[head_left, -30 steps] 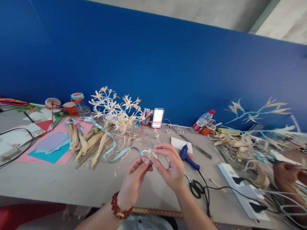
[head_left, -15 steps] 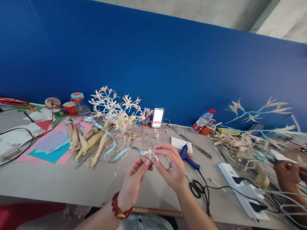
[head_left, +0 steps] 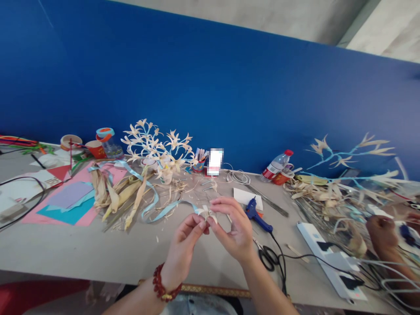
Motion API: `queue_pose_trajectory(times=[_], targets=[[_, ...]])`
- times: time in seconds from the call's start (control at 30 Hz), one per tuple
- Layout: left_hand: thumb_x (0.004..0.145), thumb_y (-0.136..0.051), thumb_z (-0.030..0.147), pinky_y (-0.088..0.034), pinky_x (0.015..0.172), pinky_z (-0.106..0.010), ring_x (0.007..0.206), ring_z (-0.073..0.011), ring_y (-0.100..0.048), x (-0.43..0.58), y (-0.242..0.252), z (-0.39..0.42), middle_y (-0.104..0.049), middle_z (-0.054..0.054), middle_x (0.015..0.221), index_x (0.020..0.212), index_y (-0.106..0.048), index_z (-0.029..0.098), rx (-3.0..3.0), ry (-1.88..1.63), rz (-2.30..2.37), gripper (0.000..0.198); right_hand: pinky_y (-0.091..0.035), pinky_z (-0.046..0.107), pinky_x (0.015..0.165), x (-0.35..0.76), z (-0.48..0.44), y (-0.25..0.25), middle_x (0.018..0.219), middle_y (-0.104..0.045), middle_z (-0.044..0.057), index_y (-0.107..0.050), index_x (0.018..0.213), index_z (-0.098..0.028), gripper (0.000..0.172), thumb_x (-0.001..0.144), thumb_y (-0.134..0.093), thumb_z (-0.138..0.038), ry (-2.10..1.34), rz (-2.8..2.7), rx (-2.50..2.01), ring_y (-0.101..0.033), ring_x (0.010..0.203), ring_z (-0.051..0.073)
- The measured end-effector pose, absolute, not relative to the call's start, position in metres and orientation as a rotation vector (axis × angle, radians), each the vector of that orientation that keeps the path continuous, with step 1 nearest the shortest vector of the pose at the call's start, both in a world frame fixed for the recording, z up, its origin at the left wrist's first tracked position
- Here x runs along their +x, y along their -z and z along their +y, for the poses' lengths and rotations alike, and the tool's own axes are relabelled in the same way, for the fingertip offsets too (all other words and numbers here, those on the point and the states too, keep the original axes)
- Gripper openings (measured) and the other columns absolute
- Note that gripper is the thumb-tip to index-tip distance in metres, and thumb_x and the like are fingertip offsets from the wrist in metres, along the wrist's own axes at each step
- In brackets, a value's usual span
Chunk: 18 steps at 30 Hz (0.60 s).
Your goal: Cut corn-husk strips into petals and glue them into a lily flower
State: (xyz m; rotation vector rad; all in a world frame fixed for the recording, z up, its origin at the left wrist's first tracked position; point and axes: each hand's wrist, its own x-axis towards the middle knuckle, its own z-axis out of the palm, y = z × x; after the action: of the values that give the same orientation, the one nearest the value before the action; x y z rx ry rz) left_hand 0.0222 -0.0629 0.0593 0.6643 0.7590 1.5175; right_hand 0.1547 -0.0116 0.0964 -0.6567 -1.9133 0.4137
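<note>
Above the table's middle, my left hand [head_left: 187, 236] pinches the base of a small cream husk flower [head_left: 206, 212] between thumb and fingers. My right hand [head_left: 233, 232] holds the same flower from the other side, thumb and fingertips at its petals. My fingers cover part of the flower. A light blue ribbon [head_left: 160, 213] curves over the table and reaches up to the fingers of my left hand; whether it joins the flower I cannot tell. Scissors with black handles [head_left: 269, 258] lie to the right of my right hand, with a blue glue gun [head_left: 259, 218] just behind them.
Dried corn husks [head_left: 126, 197] and coloured paper [head_left: 70, 201] lie at left. Behind stands a husk-flower arrangement [head_left: 157, 151]. A white power strip [head_left: 328, 262] with cables lies at right, near a bottle [head_left: 277, 165] and another person's hand [head_left: 382, 234].
My hands keep the same hold on the flower, almost still. At the right, the other person's hands have shifted, and a dark blue tool now shows beside them.
</note>
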Motion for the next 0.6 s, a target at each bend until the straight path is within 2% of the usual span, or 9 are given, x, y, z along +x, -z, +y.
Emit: queue_pose_trajectory(times=[0.23, 0.37, 0.5, 0.6], targets=[[0.079, -0.072, 0.028, -0.043, 0.08, -0.026, 0.079, -0.014, -0.054, 0.021, -0.041, -0.056, -0.061, -0.001, 0.083, 0.084, -0.068, 0.02, 0.64, -1.568, 0.727, 0.011, -0.05, 0.042, 0.086, 0.157, -0.014, -0.098, 0.107, -0.062, 0.009, -0.062, 0.106, -0.025, 0.029, 0.08, -0.063, -0.012, -0.448, -1.913, -0.636, -0.059, 0.101, 0.025], [0.077, -0.073, 0.031, -0.045, 0.08, -0.026, 0.082, -0.0158, -0.058, 0.016, -0.026, -0.051, -0.066, -0.002, 0.085, 0.089, -0.071, 0.022, 0.715, -1.583, 0.785, 0.016, -0.047, 0.044, 0.091, 0.16, -0.017, -0.091, 0.113, -0.06, 0.009, -0.059, 0.114, -0.025, 0.036, 0.08, -0.064, -0.013, -0.485, -1.901, -0.655, -0.057, 0.106, 0.026], [0.077, -0.072, 0.034, -0.046, 0.077, -0.026, 0.081, -0.0169, -0.059, 0.009, -0.026, -0.05, -0.066, -0.004, 0.089, 0.086, -0.072, 0.021, 0.876, -1.59, 0.882, 0.017, -0.044, 0.044, 0.095, 0.16, -0.019, -0.082, 0.116, -0.059, 0.009, -0.056, 0.117, -0.025, 0.038, 0.081, -0.064, -0.014, -0.549, -1.885, -0.673, -0.056, 0.109, 0.025], [0.079, -0.069, 0.036, -0.046, 0.075, -0.026, 0.082, -0.0181, -0.057, 0.007, -0.031, -0.049, -0.064, -0.005, 0.087, 0.081, -0.071, 0.018, 1.033, -1.626, 0.887, 0.018, -0.046, 0.042, 0.092, 0.159, -0.02, -0.079, 0.112, -0.059, 0.008, -0.057, 0.113, -0.025, 0.035, 0.08, -0.065, -0.013, -0.582, -1.857, -0.642, -0.056, 0.107, 0.024]])
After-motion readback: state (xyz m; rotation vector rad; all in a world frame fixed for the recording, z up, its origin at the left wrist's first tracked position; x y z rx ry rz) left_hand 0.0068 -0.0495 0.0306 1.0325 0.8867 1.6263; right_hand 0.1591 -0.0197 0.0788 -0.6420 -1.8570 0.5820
